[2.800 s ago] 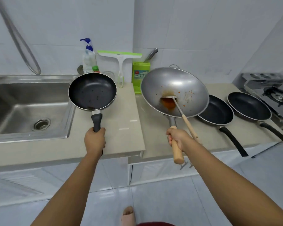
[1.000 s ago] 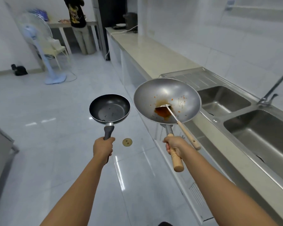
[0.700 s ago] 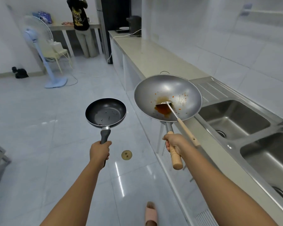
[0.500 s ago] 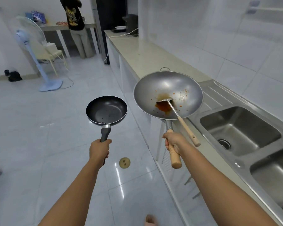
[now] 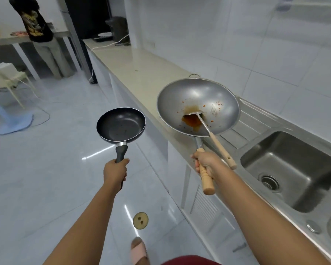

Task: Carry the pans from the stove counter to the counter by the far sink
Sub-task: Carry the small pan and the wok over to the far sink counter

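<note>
My left hand (image 5: pixel 115 171) grips the dark handle of a small black frying pan (image 5: pixel 120 125), held level over the floor. My right hand (image 5: pixel 206 163) grips the wooden handle of a large steel wok (image 5: pixel 214 96), which hangs over the edge of the long beige counter (image 5: pixel 134 66). Inside the wok lie orange sauce stains and a metal spatula (image 5: pixel 208 129) with a wooden handle. A steel sink (image 5: pixel 289 169) is sunk into the counter just right of the wok.
A kettle (image 5: pixel 117 28) and cable stand at the counter's far end. A person (image 5: pixel 37 31) stands by a table at the back left. A blue fan base (image 5: pixel 15 121) and a chair (image 5: pixel 10 79) are on the left. A floor drain (image 5: pixel 140 220) lies ahead.
I have turned away from the stove counter and walked along the sink counter with both pans. The sink has slid nearer on my right, and the far counter is closer.
</note>
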The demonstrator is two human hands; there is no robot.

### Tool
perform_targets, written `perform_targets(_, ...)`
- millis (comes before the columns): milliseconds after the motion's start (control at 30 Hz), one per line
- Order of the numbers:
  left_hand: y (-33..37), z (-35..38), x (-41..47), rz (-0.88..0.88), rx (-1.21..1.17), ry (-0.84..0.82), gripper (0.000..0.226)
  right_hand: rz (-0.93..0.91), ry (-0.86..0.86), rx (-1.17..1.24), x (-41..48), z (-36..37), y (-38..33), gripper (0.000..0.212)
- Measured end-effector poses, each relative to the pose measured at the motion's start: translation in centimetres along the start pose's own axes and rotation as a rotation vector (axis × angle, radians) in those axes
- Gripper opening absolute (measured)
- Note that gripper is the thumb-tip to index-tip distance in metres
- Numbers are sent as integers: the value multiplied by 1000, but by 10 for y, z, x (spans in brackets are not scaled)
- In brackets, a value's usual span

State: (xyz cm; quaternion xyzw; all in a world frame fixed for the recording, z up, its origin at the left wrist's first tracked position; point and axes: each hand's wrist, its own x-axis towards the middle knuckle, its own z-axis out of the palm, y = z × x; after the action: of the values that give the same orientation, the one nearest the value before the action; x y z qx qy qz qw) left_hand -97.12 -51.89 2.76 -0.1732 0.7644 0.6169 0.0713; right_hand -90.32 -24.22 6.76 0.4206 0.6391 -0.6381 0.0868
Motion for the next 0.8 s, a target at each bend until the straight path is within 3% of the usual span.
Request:
perform_targets(333,83,49,165,106,142,-297,23,57,247,182,49,45,-54,11)
perform_targets(800,121,176,257,129,234,-618,24,189,491,377,103,24,-48,13)
